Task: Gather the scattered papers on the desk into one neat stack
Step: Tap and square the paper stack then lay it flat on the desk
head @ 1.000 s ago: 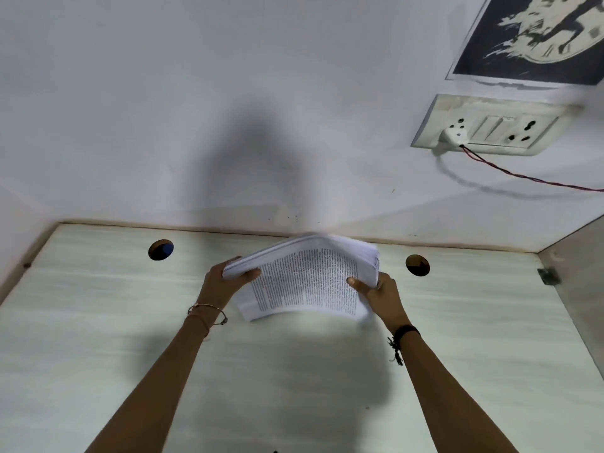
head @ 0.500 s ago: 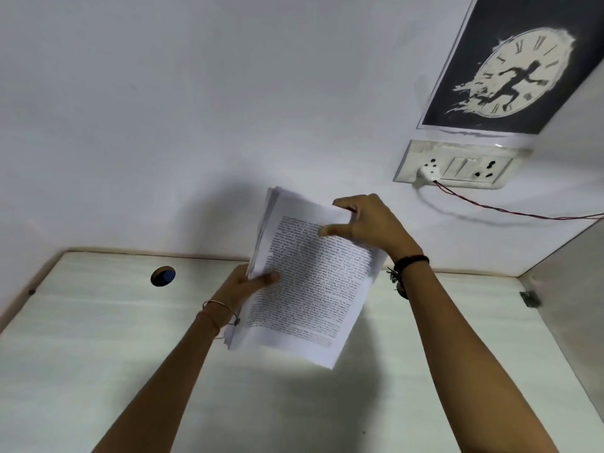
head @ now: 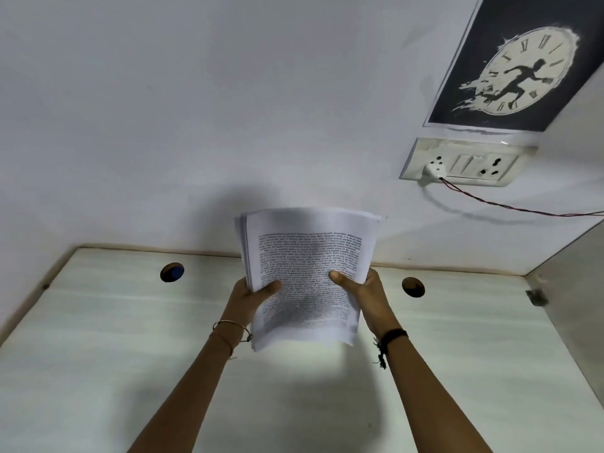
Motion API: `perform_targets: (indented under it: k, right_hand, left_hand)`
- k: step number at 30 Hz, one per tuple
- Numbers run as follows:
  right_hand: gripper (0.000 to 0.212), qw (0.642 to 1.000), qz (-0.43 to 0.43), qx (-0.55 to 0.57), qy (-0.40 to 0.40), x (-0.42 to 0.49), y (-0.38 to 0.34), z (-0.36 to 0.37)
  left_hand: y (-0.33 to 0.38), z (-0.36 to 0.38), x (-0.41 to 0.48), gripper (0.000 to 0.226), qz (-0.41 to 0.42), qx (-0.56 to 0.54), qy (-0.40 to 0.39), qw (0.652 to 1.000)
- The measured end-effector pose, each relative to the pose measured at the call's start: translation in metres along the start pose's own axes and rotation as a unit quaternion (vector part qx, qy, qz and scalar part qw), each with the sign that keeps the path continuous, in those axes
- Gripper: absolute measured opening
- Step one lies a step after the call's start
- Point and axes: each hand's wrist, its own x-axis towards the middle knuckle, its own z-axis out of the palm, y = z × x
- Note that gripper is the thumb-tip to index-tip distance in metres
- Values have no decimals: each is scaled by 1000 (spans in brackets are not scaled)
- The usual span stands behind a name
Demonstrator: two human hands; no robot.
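Observation:
A thick stack of printed white papers [head: 307, 256] stands upright in the air above the pale desk [head: 98, 354], its printed side facing me. My left hand [head: 248, 299] grips its left edge, thumb on the front page. My right hand [head: 362, 292] grips the right edge the same way, thumb across the text. The sheets' top edges fan slightly. The lower edge hangs clear of the desk top. No loose sheets show on the desk.
Two round cable holes [head: 172, 272] [head: 413, 287] sit near the desk's back edge. A switchboard [head: 464, 163] with a plugged red wire and a clock poster [head: 519, 67] hang on the white wall. A side panel [head: 575, 305] bounds the desk on the right.
The stack went from lying flat between both hands to tilted, and now stands upright and square. My right hand moved from the top corner down to the right edge.

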Motion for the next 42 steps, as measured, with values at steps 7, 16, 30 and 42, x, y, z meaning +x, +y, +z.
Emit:
perform_targets:
  k: [7, 16, 30, 42]
  right_hand:
    - [41, 999, 46, -12, -1, -12, 32, -1]
    - [32, 999, 17, 35, -28, -18, 23, -9]
    - [34, 995, 82, -29, -56, -12, 55, -17]
    - [37, 987, 101, -125, 20, -6, 80, -13]
  left_hand:
    - [-32, -4, -7, 72, -50, 100, 61, 992]
    - [-32, 14, -5, 88, -19, 52, 91, 994]
    - [-35, 13, -8, 73, -80, 153, 20, 985]
    - [-60, 13, 1, 82, -144, 92, 71, 983]
